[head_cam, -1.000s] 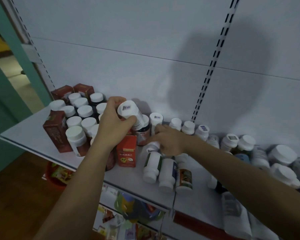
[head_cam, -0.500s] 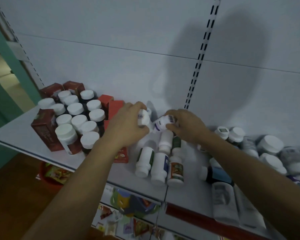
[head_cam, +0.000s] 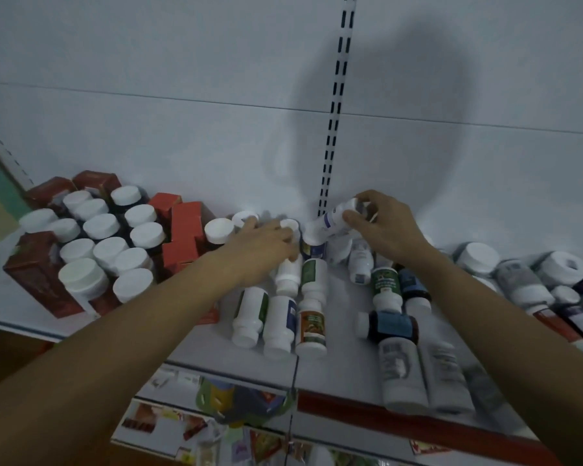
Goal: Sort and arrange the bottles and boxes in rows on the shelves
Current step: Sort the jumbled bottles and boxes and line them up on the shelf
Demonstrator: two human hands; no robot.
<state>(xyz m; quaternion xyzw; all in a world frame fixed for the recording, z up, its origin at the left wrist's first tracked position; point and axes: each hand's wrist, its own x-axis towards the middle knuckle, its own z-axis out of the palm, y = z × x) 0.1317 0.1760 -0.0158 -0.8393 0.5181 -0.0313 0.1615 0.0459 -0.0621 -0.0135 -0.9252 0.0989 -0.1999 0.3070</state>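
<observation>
Now we hold a small white plastic bottle with a blue-printed label (head_cam: 330, 222), tilted, at the foot of the slotted black upright (head_cam: 332, 153), our right hand (head_cam: 381, 230) closed around its upper end. It seems light, rigid and smooth; gripping the body suits it. Left of the upright, our left hand (head_cam: 260, 245) rests half-curled among upright white-capped bottles (head_cam: 221, 228); whether it grips one, we cannot tell. Their contents stay unseen.

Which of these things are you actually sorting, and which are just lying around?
Being sorted: white bottle in the right hand; small bottle under the left hand; upright white-capped bottles; red boxes; lying bottles.

Just there: colourful packets on the lower shelf; slotted upright.
</observation>
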